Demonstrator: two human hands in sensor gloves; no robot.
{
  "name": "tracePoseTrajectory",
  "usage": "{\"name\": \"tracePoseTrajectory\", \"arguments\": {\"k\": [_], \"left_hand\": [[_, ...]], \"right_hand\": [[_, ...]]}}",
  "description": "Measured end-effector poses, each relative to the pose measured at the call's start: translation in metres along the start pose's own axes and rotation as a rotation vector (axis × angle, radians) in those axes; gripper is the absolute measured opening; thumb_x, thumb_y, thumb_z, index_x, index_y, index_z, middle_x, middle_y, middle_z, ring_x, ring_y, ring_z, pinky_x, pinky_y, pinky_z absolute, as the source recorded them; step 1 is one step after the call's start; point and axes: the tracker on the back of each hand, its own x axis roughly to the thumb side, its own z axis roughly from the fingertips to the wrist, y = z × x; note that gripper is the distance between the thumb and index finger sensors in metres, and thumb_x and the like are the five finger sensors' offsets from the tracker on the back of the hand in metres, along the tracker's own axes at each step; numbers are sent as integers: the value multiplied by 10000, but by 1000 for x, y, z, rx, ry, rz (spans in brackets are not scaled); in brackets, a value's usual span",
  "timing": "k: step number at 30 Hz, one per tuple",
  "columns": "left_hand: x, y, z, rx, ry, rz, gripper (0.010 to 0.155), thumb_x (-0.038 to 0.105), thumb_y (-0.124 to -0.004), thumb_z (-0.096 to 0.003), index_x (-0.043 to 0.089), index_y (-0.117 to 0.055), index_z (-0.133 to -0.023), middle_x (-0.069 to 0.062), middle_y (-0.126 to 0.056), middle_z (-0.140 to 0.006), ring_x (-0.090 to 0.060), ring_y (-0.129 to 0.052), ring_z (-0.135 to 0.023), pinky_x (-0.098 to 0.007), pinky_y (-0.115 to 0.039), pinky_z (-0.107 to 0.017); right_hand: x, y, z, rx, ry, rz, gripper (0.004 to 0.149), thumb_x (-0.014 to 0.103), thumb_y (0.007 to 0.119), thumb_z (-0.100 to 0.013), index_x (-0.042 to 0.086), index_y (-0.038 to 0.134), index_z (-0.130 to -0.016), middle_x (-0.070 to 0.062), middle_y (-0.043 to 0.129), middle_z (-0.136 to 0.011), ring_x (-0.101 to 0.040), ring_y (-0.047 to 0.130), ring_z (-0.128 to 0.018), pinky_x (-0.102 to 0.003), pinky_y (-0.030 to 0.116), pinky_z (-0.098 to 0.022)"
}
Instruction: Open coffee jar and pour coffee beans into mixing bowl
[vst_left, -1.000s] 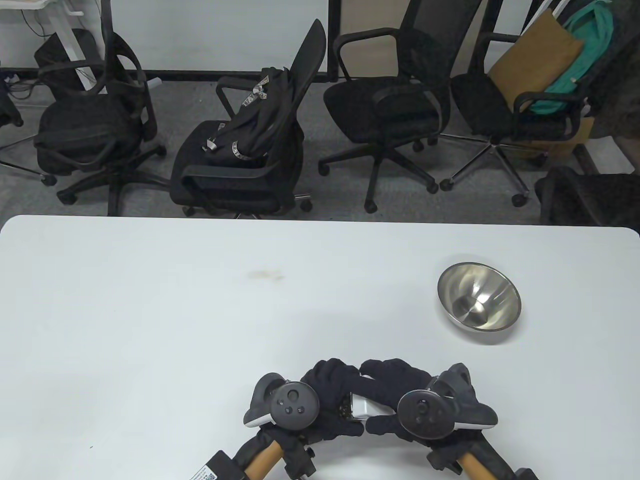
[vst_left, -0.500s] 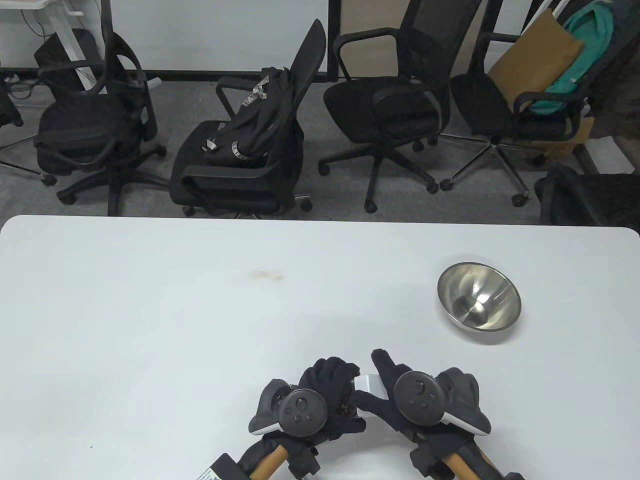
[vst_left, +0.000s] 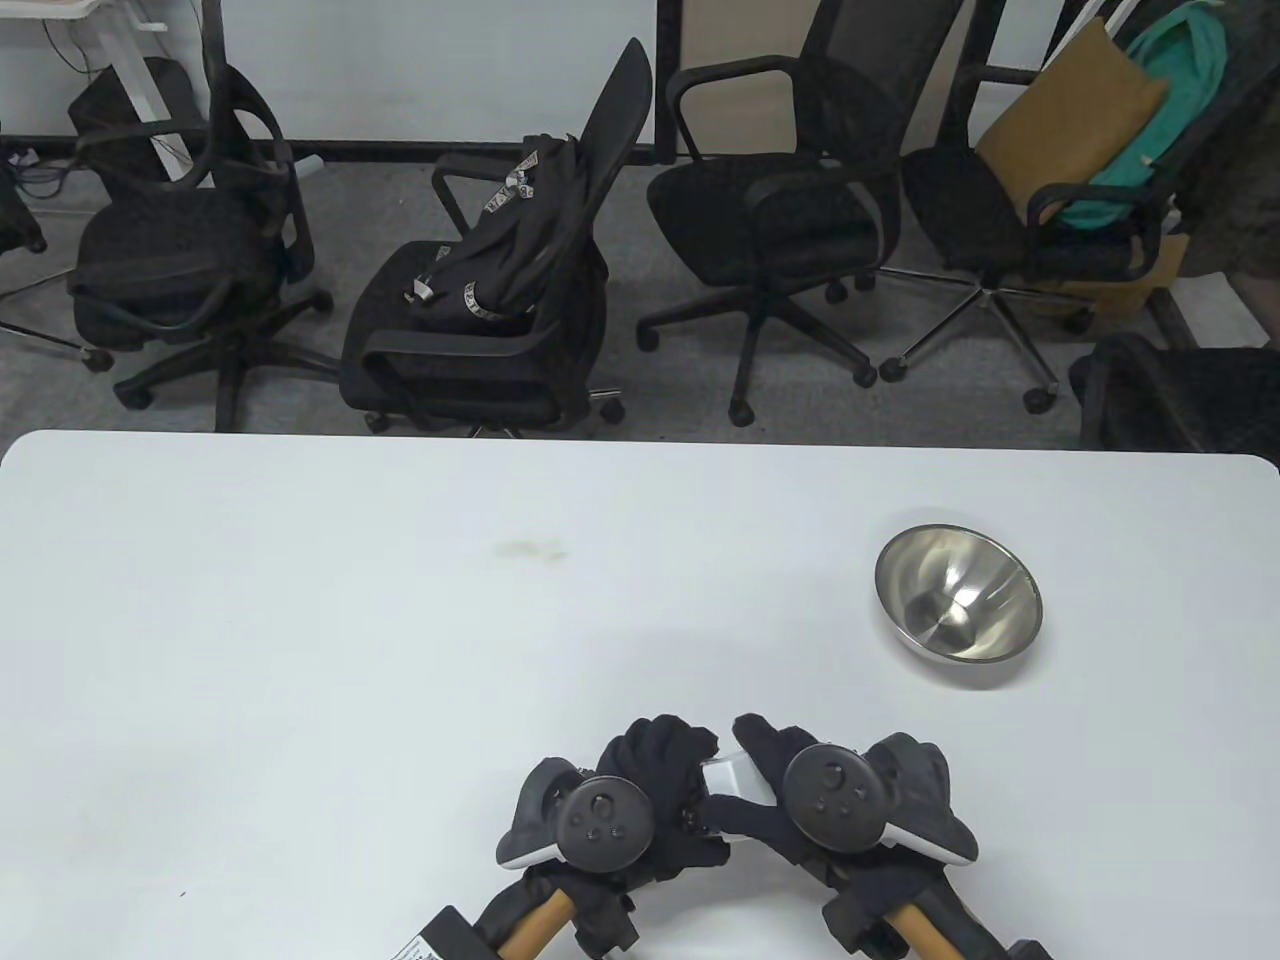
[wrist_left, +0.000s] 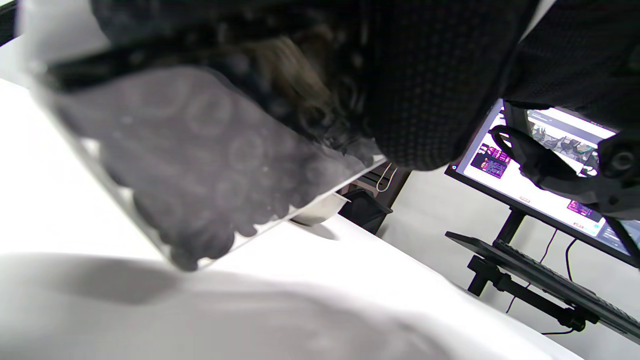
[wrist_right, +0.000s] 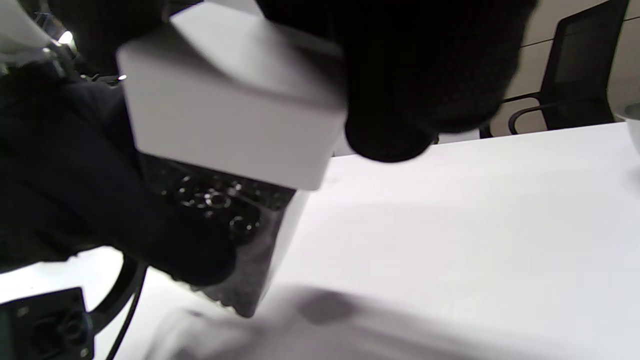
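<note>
A clear square coffee jar (wrist_right: 245, 225) full of dark beans is held tilted just above the white table (vst_left: 300, 620) near its front edge. It also shows in the left wrist view (wrist_left: 200, 165). My left hand (vst_left: 660, 790) grips the jar's body. My right hand (vst_left: 770, 800) grips the jar's white square lid (vst_left: 728, 775), which shows large in the right wrist view (wrist_right: 230, 105). The lid sits on the jar's top. A steel mixing bowl (vst_left: 958, 605) stands empty at the right, apart from both hands.
Several black office chairs (vst_left: 480, 300) stand beyond the table's far edge. A small brown stain (vst_left: 530, 548) marks the table's middle. A monitor on a stand (wrist_left: 540, 170) shows in the left wrist view.
My right hand lifted its fingers off the lid, shifted left, then closed on the lid again. My left hand kept hold of the jar and moved slightly right.
</note>
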Motion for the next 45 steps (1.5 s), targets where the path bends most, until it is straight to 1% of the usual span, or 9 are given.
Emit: {"name": "tracePoseTrajectory", "arguments": {"k": [10, 18, 20, 22, 27, 30, 34, 40, 45], "left_hand": [[-3, -1, 0, -30, -34, 45, 941, 484, -1033, -407, 15, -584, -1088, -252, -617, -1019, -430, -702, -887, -621, -665, -705], [-3, 0, 0, -37, -37, 58, 941, 487, -1030, -410, 16, -581, -1090, -251, -614, -1022, -429, -702, -888, -621, -665, -705], [-1, 0, 1, -25, -27, 24, 942, 481, -1034, -408, 14, -582, -1089, -254, -615, -1020, -432, -700, -888, -624, -662, -704], [1, 0, 1, -21, -20, -3, 942, 482, -1033, -407, 16, -582, -1089, -254, -613, -1021, -430, -700, -889, -624, -662, -705], [3, -1, 1, -3, -6, -29, 941, 482, -1032, -410, 12, -581, -1088, -256, -613, -1019, -435, -698, -886, -624, -661, -703], [4, -1, 0, -3, -9, -35, 942, 483, -1032, -410, 12, -580, -1088, -255, -613, -1019, -433, -700, -886, -624, -661, -703], [4, -2, 2, -7, -11, -38, 941, 483, -1032, -410, 12, -580, -1088, -254, -612, -1020, -433, -699, -887, -624, -661, -704], [0, 3, 6, 34, 3, -49, 942, 485, -1029, -411, 15, -574, -1089, -254, -608, -1020, -434, -697, -887, -624, -660, -703], [-7, 12, 11, 75, 41, -21, 942, 481, -1030, -412, 14, -572, -1090, -255, -607, -1021, -434, -695, -888, -625, -657, -705]], "right_hand": [[7, -5, 3, 25, -199, 126, 775, 541, 832, -506, 188, 545, -1134, -263, 669, -1055, -449, 804, -813, -515, 794, -569], [11, -5, 6, 47, -259, 171, 761, 475, 893, -481, 291, 526, -1121, -197, 568, -1137, -461, 686, -938, -555, 740, -654], [8, -6, 6, 70, -198, 104, 888, 606, 812, -499, 227, 404, -1191, -348, 442, -1153, -568, 602, -961, -635, 686, -668], [3, -7, 7, 56, -116, 30, 912, 685, 664, -544, 160, 342, -1217, -422, 421, -1126, -627, 590, -935, -653, 669, -664], [-4, -4, 5, 13, 49, -36, 901, 692, 560, -575, 72, 386, -1205, -462, 579, -1026, -542, 831, -750, -526, 801, -543], [-3, 3, 2, 25, 63, -73, 869, 649, 627, -592, 23, 462, -1173, -427, 682, -956, -439, 913, -660, -443, 848, -482], [-3, 5, 1, 4, 64, -105, 785, 588, 714, -603, -11, 604, -1099, -424, 713, -926, -430, 922, -645, -432, 859, -474], [-11, -17, 11, -84, 70, -106, 741, 576, 762, -588, 27, 653, -1075, -407, 712, -938, -437, 907, -657, -442, 848, -482], [-35, -29, 15, -128, 217, 11, 732, 562, 782, -584, 40, 654, -1080, -409, 700, -949, -454, 890, -674, -458, 836, -495]]}}
